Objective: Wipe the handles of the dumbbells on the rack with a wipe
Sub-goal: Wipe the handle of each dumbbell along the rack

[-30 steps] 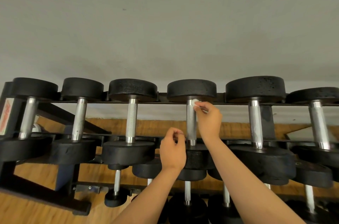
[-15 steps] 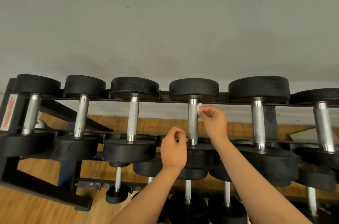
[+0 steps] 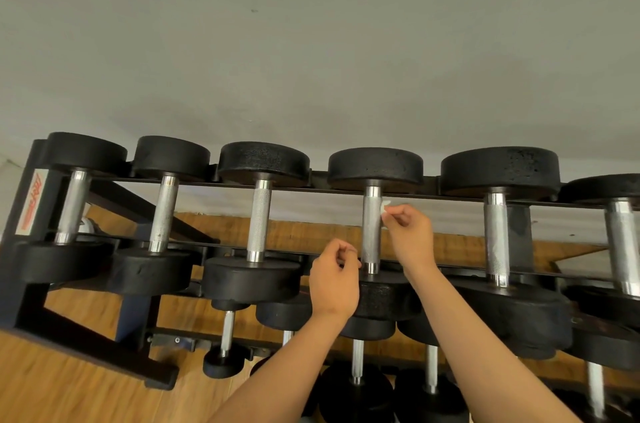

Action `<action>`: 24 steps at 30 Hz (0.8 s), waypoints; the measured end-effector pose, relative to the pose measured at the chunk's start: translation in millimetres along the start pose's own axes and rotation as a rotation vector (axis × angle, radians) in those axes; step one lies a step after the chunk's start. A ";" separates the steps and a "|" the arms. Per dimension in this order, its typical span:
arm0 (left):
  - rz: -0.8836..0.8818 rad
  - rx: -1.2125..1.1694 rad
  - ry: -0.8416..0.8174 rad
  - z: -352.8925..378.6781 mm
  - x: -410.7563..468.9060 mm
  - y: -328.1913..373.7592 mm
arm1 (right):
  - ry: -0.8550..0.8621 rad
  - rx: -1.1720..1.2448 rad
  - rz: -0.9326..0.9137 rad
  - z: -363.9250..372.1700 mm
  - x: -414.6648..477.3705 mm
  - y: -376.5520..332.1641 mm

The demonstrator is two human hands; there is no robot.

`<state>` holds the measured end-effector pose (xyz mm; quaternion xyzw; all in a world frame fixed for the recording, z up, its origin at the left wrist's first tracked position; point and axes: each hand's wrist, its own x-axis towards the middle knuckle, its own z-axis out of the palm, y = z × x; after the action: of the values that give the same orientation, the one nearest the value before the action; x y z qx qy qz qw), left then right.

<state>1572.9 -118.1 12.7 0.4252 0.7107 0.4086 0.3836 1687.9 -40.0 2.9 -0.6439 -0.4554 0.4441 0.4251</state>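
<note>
Far left: black rack [image 3: 31,284] upright, carrying a white label [image 3: 33,202] lettered in orange. Along the top tier, a row of six black-headed dumbbells, chrome handles showing between the two rails. First handle [image 3: 71,208], second handle [image 3: 162,214] and third handle [image 3: 260,221] all well apart from both hands. Just left of the fourth handle [image 3: 371,228], level with its lower end: left hand [image 3: 334,279], fingers curled in tight, thumb pressed on the forefinger, nothing showing in the grip. Touching the chrome or only beside it, cannot tell. On the right side of that same handle, near its top: small white wipe [image 3: 385,207], pinched between thumb and forefinger of the right hand [image 3: 410,235], other fingers loosely curled, edge of the wipe against the chrome. Farther right, fifth handle [image 3: 496,235] and sixth handle [image 3: 621,246], both thicker, the sixth cut by the frame edge. On the lower tier, smaller dumbbells [image 3: 227,336], partly hidden behind the forearms. Grey wall [image 3: 311,41] above and behind, wooden floor [image 3: 69,388] beneath.
</note>
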 end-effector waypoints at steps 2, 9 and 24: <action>-0.003 0.002 -0.002 0.2 0.4 -0.4 | -0.002 -0.008 -0.007 1.5 9.2 -7.5; 0.005 -0.005 -0.014 -0.9 0.7 -0.3 | -0.049 -0.022 0.044 -1.5 4.8 -1.4; 0.028 -0.001 -0.006 -1.2 -0.2 -0.3 | -0.047 -0.001 0.099 -3.2 -8.2 -2.9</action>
<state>1571.9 -118.7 12.9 0.4361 0.7034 0.4129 0.3803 1688.8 -47.7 8.0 -0.6551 -0.4331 0.4794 0.3917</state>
